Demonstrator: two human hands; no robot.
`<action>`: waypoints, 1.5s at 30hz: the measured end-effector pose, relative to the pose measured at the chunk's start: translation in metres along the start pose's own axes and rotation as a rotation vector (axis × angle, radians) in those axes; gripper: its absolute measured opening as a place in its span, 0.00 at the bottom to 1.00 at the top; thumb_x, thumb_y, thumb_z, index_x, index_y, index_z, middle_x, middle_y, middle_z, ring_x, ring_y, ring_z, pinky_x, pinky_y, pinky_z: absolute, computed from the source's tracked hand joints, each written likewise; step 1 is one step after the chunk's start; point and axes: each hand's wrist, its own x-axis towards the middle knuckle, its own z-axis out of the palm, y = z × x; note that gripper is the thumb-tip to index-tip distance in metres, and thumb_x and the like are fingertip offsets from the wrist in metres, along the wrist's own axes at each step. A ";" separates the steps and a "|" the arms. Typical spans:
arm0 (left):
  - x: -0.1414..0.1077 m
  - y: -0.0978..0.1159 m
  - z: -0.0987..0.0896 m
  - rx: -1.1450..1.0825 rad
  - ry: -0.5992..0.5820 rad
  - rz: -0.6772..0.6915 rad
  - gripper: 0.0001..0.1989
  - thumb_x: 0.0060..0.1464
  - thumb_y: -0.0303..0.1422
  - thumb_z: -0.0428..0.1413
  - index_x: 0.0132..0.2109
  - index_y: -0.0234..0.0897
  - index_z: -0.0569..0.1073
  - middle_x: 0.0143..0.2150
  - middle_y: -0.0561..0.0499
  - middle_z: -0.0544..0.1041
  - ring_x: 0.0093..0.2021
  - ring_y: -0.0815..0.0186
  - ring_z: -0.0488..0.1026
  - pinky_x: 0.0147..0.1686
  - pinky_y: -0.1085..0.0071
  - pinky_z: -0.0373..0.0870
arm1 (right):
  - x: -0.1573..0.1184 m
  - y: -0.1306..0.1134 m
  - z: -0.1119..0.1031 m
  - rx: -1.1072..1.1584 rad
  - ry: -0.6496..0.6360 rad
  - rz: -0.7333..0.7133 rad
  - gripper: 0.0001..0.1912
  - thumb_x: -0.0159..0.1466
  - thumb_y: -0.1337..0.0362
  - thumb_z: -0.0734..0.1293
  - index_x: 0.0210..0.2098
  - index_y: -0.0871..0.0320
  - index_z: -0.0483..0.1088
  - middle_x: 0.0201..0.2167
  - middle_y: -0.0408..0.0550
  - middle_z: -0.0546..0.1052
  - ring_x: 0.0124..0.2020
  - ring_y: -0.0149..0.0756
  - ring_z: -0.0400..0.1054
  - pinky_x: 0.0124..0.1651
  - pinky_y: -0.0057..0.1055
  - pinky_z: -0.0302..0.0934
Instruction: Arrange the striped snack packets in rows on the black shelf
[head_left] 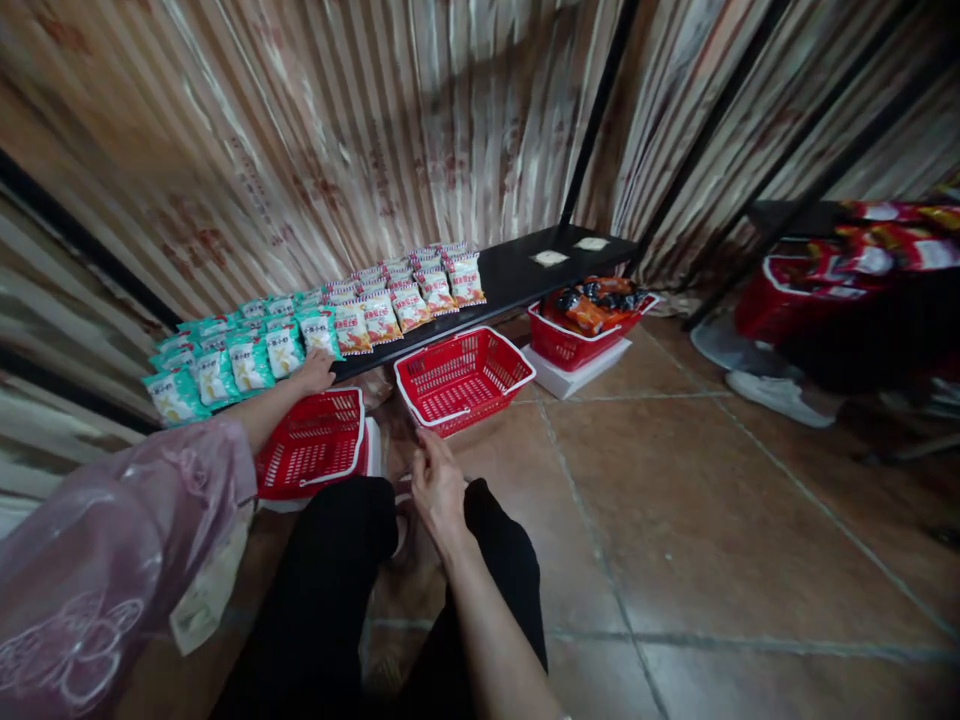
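Observation:
My left hand reaches to the low black shelf, its fingers closed at the lower edge of a teal and white snack bag. That bag stands at the right end of the teal rows. Between my knees, my right hand has its fingers drawn together close to the near corner of a red plastic basket; whether they hold anything is hidden. Under my left forearm is a second red basket with a white handle. White and orange snack bags stand beside the teal ones.
The black shelf carries two pale flat pieces toward its right end. Below it, a red basket of dark and orange packages rests on a white box. At right, a person's white shoe is near red packages. Pleated curtain hangs behind.

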 end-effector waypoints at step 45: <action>-0.079 -0.088 0.015 -0.500 0.315 -0.253 0.30 0.50 0.26 0.51 0.61 0.32 0.58 0.69 0.41 0.40 0.68 0.52 0.32 0.63 0.54 0.46 | 0.164 -0.027 0.167 -0.040 -0.512 0.043 0.23 0.58 0.59 0.58 0.51 0.57 0.68 0.45 0.51 0.77 0.46 0.39 0.71 0.51 0.39 0.64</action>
